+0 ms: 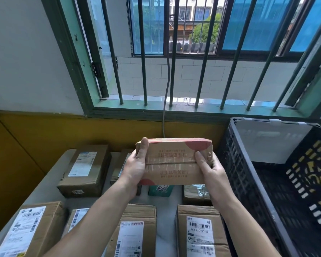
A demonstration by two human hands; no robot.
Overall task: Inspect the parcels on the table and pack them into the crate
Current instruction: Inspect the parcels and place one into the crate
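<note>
the barred window [174, 52] fills the wall ahead of me, and a grey cable [167, 80] hangs from it down behind my hands. the black crate [248, 173] stands at my right, just beside the table [44, 186], with a white sheet [271, 141] leaning against its far wall. the table below me is crowded with brown parcels [85, 169], most with white labels up: one row near me, another further back. my forearms cross over the near row and cover part of it.

i hold one box [174, 160] in the air above the back row, left of the crate, its taped seam facing me. it hides much of the parcels beneath it. my left hand [135, 166] grips its left end, thumb upright along the front. my right hand [209, 167] grips the right end, thumb pressed on the face. a small green packet [160, 190] peeks out just under the box.
</note>
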